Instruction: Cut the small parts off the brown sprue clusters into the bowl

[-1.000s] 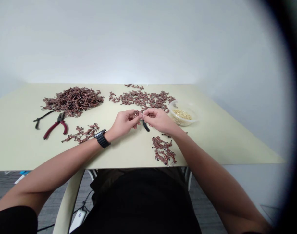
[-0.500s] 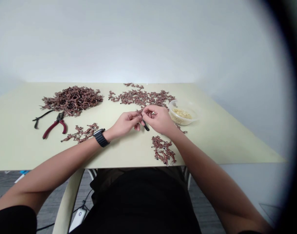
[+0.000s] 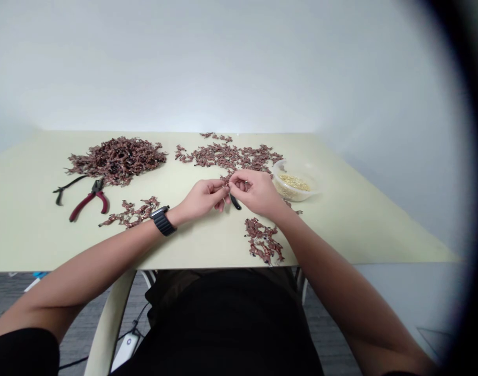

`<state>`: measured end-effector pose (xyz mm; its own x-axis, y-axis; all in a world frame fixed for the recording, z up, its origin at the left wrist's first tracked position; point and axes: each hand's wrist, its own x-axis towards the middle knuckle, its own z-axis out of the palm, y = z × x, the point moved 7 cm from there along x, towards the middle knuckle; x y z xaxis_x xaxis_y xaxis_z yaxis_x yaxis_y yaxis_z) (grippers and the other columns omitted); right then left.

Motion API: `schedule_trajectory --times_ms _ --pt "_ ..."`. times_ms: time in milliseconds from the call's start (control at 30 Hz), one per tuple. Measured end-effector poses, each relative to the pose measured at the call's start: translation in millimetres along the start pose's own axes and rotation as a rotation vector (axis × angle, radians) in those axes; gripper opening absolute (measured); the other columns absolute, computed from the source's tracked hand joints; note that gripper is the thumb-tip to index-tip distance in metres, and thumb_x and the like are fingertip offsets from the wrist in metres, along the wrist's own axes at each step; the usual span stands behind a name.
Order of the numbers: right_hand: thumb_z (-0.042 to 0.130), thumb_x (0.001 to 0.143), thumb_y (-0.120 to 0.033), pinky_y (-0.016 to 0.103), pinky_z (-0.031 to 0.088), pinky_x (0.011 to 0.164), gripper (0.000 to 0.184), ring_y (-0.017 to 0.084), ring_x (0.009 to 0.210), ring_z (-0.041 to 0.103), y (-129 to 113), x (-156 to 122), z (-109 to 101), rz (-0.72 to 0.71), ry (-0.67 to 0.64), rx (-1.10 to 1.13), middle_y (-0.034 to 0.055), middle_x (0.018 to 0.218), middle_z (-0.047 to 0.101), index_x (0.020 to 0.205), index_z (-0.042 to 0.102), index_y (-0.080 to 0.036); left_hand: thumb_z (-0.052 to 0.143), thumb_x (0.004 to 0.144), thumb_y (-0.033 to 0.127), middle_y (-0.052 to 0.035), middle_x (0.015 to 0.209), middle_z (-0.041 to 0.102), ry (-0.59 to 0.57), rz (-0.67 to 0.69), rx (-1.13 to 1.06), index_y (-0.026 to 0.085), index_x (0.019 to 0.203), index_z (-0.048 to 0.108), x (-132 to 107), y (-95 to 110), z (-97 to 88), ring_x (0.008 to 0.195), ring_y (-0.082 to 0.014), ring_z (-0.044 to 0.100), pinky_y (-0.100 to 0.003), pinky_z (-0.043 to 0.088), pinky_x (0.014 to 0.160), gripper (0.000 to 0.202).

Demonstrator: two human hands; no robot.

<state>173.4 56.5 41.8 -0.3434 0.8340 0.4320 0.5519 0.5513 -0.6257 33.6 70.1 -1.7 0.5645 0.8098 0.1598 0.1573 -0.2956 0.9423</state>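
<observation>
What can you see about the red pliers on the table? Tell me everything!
The pliers have two curved dark-red handles, shiny like plastic grips, spread apart in a wide upside-down V, and a dark metal head. They lie flat on the pale table, toward its left side, head pointing away from the person, just in front of the big brown pile. Only the table seems to touch them.

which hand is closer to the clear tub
Right: the right hand sits close beside the clear plastic tub, left of it in view; the left hand is farther off, past the right hand.
</observation>
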Motion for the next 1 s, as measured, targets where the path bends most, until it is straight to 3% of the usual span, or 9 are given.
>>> schedule_trajectory --times_ms 233,367,433,500,600,833,1000 --pt "0.057 0.089 -0.017 0.031 0.039 0.070 0.014 0.017 0.073 0.052 -3.1 -0.2 3.5 -0.113 0.045 -0.093 0.0027 0.077 0.060 0.077 0.062 -0.021 0.049 0.107 0.032 -0.0025 0.074 0.068 0.009 0.088 0.263 0.016 0.094 0.068 -2.9 4.6 -2.8 0.065 -0.0123 0.061 -0.025 0.046 0.065 0.028" --pt "0.060 0.089 -0.021 0.029 0.040 0.065 0.015 0.015 0.066 0.052 6.9 -0.1 4.3 0.068 0.059 0.117 0.0005 0.069 0.060 0.075 0.064 -0.020 0.048 0.105 0.024 -0.0012 0.074 0.068 0.068 0.205 0.520 0.016 0.094 0.066 -5.3 16.4 -4.6 0.059 -0.0102 0.053 -0.024 0.039 0.061 0.022" --pt "0.061 0.090 -0.027 0.028 0.040 0.059 0.015 0.014 0.061 0.053 15.0 -0.7 8.4 0.198 0.016 0.285 0.0002 0.068 0.061 0.078 0.066 -0.019 0.048 0.106 0.024 -0.0011 0.075 0.068 0.070 0.214 0.538 0.016 0.096 0.067 -5.7 18.7 -4.5 0.058 -0.0099 0.054 -0.024 0.039 0.060 0.022" --pt "0.063 0.091 -0.033 0.027 0.038 0.054 0.017 0.012 0.056 0.052 20.6 -1.5 12.9 0.281 -0.046 0.398 0.0002 0.069 0.063 0.083 0.067 -0.019 0.048 0.107 0.028 -0.0005 0.072 0.068 0.048 0.182 0.482 0.016 0.096 0.068 -5.2 17.5 -4.3 0.057 -0.0095 0.054 -0.023 0.040 0.060 0.027" --pt "0.064 0.092 -0.037 0.026 0.036 0.050 0.020 0.012 0.054 0.051 23.9 -1.2 13.4 0.288 -0.096 0.417 0.0007 0.071 0.066 0.086 0.068 -0.019 0.048 0.109 0.035 -0.0012 0.071 0.067 -0.014 0.115 0.309 0.015 0.094 0.069 -3.5 13.0 -2.6 0.060 -0.0101 0.059 -0.023 0.045 0.062 0.032" --pt "0.066 0.089 -0.028 0.030 0.047 0.066 0.010 0.016 0.072 0.059 17.6 0.8 2.8 0.121 0.015 0.188 0.0027 0.079 0.068 0.084 0.067 -0.019 0.054 0.108 0.041 -0.0080 0.090 0.073 -0.123 0.033 0.009 0.012 0.094 0.068 -0.5 5.6 3.4 0.067 -0.0104 0.064 -0.025 0.053 0.067 0.034" --pt "0.063 0.091 -0.022 0.030 0.046 0.069 0.004 0.016 0.074 0.056 7.1 -0.5 0.1 -0.021 0.056 0.092 0.0018 0.081 0.064 0.092 0.067 -0.020 0.055 0.107 0.042 -0.0091 0.093 0.073 -0.146 -0.005 -0.103 0.011 0.097 0.068 -0.8 4.1 5.8 0.068 -0.0098 0.064 -0.025 0.054 0.069 0.035"
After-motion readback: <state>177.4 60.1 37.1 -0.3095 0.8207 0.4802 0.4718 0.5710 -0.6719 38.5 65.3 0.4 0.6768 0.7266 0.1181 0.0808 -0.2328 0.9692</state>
